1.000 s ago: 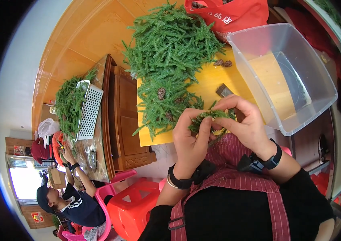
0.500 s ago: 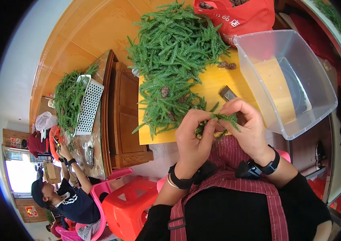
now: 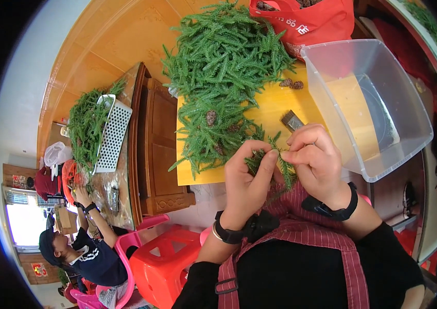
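Note:
My left hand (image 3: 249,180) is closed, thumb against fingers, on a green pine sprig (image 3: 285,171) over my lap. My right hand (image 3: 315,160) pinches the same sprig from the other side with thumb and forefinger. Part of the sprig sits behind my left fingers, and its tips stick out between the two hands. Just beyond my right hand a flat brush (image 3: 291,120) with dark bristles lies on the yellow tabletop (image 3: 272,110). A large heap of green pine sprigs (image 3: 223,56) covers the table's left side, with a pine cone (image 3: 211,118) resting on its near part.
A clear plastic bin (image 3: 331,103) stands on the right, beside more pine cones (image 3: 291,84). Behind it is a red bag (image 3: 306,28) holding cones. To the left are a red stool (image 3: 164,262), a white perforated basket (image 3: 114,136) with greenery, and a seated co-worker (image 3: 95,257).
My right hand has turned, its fingers curling inward, and the sprig between my hands now points more upward and downward. The co-worker's hands have shifted slightly.

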Available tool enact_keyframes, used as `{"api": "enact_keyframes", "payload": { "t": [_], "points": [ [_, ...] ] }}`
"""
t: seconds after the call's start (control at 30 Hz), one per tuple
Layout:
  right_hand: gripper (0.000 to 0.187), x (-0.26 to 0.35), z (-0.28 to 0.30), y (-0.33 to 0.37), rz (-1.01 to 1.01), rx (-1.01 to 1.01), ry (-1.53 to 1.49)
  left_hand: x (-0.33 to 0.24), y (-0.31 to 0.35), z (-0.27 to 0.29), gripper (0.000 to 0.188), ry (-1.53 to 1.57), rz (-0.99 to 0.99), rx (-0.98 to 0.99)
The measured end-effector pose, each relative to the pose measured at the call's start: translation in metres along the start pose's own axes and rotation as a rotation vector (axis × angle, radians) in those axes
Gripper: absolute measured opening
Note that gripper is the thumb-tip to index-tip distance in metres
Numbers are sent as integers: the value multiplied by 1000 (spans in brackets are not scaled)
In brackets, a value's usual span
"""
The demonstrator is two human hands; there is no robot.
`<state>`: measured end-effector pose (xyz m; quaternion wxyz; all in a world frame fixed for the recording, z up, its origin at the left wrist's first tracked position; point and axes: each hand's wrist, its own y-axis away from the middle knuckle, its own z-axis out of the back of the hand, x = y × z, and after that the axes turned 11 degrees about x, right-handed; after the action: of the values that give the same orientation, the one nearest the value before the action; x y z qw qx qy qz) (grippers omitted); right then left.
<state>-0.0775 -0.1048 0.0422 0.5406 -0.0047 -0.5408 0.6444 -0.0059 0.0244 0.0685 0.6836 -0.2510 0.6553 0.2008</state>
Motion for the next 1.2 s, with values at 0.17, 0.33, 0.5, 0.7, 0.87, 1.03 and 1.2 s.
{"api": "enact_keyframes", "payload": {
  "t": [0.17,0.33,0.5,0.7,0.87,1.03,1.2],
  "points": [
    [21,1,3,2,-6,5,-7,5,-3,1,3,-91,-124,4],
    [26,10,6,5,-230,87,-360,23,-11,14,11,-398,-564,23],
    [23,21,17,1,-489,33,-782,23,-8,16,10,-465,-606,59],
    [22,20,21,-1,-377,282,-509,24,-5,12,23,-369,-648,39],
    [25,23,25,-3,-278,325,-255,26,-4,11,24,-331,-636,66],
    [27,26,21,-3,-255,293,-116,27,-6,11,25,-313,-672,102],
    [24,27,19,-4,-238,264,-133,31,-7,13,25,-257,-659,108]
  ]
}}
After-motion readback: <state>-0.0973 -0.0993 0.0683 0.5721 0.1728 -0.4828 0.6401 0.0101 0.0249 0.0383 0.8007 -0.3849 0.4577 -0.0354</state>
